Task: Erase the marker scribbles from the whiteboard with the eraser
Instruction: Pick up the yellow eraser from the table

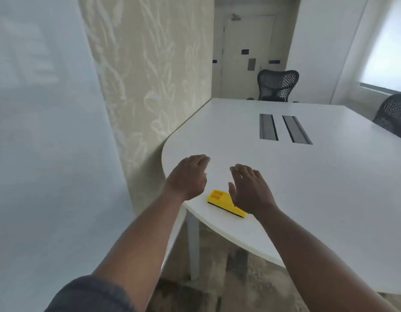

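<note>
Two empty hands above a yellow eraser on a white table
The left hand (188, 176) and right hand (251, 190) hover spread-fingered over the eraser (222, 202), near the rounded edge of the table (307, 176)

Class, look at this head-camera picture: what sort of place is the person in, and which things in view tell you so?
Most likely an office meeting room. A large white conference table has two cable slots set in its top, and black mesh office chairs stand around it. A yellow eraser lies at its near edge.

Yellow eraser (222, 200) w/ black felt strip, white table (307, 176), pale leaf-patterned wall (150, 64), black mesh chairs (277, 85).
</note>
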